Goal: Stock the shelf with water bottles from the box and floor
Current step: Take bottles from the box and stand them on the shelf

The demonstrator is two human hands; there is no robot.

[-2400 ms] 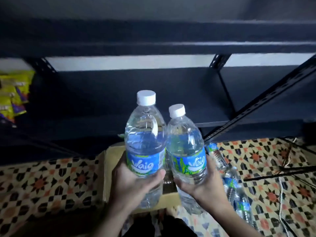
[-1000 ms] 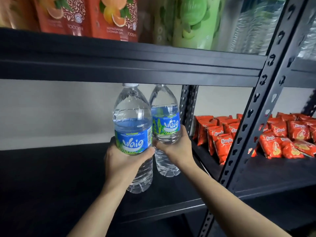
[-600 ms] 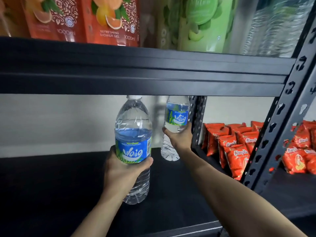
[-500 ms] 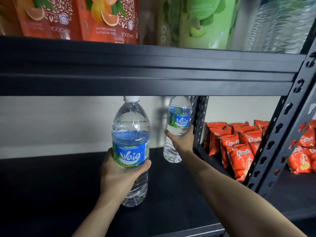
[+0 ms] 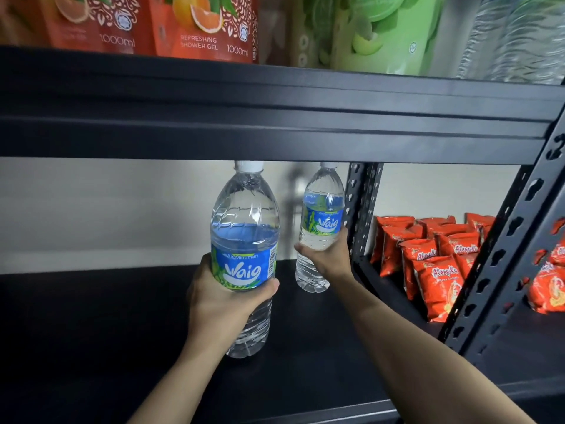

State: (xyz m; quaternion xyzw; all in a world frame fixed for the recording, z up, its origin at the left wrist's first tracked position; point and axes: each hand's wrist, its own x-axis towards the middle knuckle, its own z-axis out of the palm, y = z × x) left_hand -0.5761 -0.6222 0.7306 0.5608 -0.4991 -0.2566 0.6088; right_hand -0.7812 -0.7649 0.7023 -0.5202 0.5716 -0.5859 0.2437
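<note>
Two clear water bottles with blue-green labels and white caps are upright over the black shelf (image 5: 91, 325). My left hand (image 5: 220, 304) is wrapped around the nearer bottle (image 5: 244, 234) at its label, near the shelf's front middle. My right hand (image 5: 328, 255) grips the farther bottle (image 5: 322, 209) below its label, deep at the back right by the rear upright post. Its base looks down on the shelf; I cannot tell if the nearer one touches. Both caps are partly hidden by the shelf beam above.
A thick black beam (image 5: 275, 117) of the upper shelf runs just above the bottle caps. Orange and green shower gel packs (image 5: 201, 26) stand above it. Red snack bags (image 5: 440, 264) fill the bay to the right, behind a slanted perforated post (image 5: 501, 255).
Both bottles rose from the box on the floor into the shelf bay. My right hand then pushed its bottle back and right to the rear post; my left bottle sank a little.
</note>
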